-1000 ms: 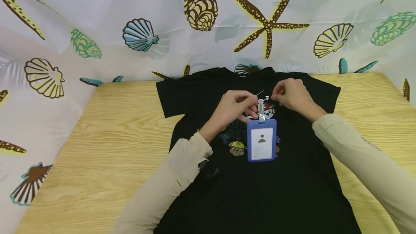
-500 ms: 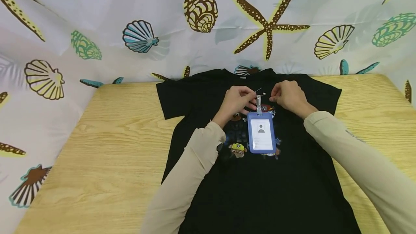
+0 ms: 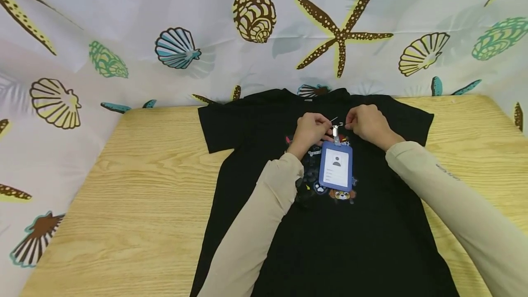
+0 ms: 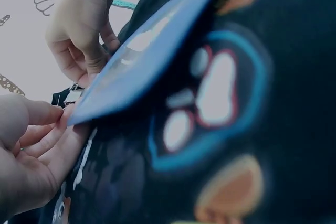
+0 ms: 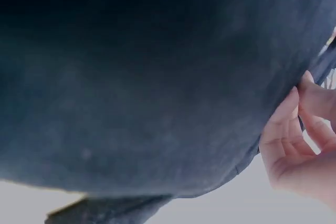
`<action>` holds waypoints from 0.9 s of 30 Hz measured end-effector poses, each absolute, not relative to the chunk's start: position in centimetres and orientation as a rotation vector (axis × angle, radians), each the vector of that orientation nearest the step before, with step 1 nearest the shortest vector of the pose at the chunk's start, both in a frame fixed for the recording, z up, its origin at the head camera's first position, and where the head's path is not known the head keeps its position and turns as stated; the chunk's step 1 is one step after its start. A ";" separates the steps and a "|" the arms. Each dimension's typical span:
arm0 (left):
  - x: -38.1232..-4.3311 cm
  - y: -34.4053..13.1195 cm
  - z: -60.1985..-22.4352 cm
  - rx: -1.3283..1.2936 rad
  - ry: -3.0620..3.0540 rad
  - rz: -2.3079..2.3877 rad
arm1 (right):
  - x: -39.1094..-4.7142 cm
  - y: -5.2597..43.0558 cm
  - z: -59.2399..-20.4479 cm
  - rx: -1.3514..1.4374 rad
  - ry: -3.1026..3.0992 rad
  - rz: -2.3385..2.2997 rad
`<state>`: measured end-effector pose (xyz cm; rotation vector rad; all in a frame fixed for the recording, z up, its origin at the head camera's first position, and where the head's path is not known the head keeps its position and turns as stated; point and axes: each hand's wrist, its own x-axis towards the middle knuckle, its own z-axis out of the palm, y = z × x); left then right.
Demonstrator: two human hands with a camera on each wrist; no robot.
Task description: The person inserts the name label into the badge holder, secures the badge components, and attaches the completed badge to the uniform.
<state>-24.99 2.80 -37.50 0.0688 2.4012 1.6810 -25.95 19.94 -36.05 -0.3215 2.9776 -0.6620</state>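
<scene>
A black T-shirt with cartoon prints lies spread out, its neckline at the back. Over its chest is a blue badge holder with a white ID card behind its clear window. My left hand pinches the badge's metal clip at the top, where an opened safety pin sticks out. Just right of the pin, my right hand pinches the shirt's cloth between thumb and finger. From the right wrist, that hand is at a fold of dark fabric. The badge holder tilts over the shirt in the left wrist view.
A light wooden table carries the shirt. Behind it hangs a white curtain printed with shells and starfish, meeting the table's back edge near the shirt's collar.
My left hand has moved right, nearer my right hand, and the badge holder has gone up and slightly right with it. The right hand has shifted only a little.
</scene>
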 end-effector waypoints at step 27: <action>-25.4 4.2 -36.3 0.061 2.612 1.153 | -26.6 20.5 -36.0 -0.446 2.937 -0.640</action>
